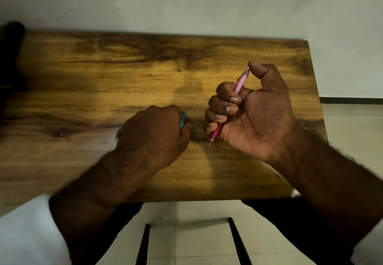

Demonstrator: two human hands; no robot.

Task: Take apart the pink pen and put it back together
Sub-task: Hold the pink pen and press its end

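The pink pen [240, 82] stands tilted in my right hand [255, 115], whose fingers curl round its barrel. My thumb presses on the pen's top end, and the tip points down toward the wooden table [103, 78]. My left hand [155, 132] lies knuckles up on the table to the left of the pen, its fingers curled over a small teal object [182, 119] of which only an edge shows. The rest of that object is hidden under the hand.
The table's far edge meets a pale wall [186, 1]. A dark object [10, 57] stands at the table's left end. Below the near edge are a tiled floor [186, 233] and black frame legs [143, 244].
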